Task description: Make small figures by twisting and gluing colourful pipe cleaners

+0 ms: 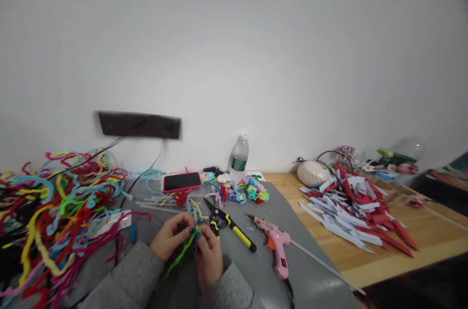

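Between my two hands is a bright green pipe cleaner [178, 256], its tail hanging down to the lower left. My left hand [171, 237] pinches it near the top with thumb and forefinger. Close beside it, my right hand [209, 255] is closed on the same pipe cleaner, the fingertips of both hands almost touching. Just beyond my right hand lie yellow-and-black wire strippers [238, 232], partly hidden by the fingers. Farther right a pink hot glue gun [278, 245] rests on the grey mat [310, 270], a glue stick poking out of its back.
A heap of coloured pipe cleaners [54, 216] covers the left side. Behind my hands lie a phone [182, 182], a water bottle [239, 158] and small twisted pipe-cleaner pieces [252, 191]. Red and white paper strips [360, 206] pile up on the wooden table [420, 231].
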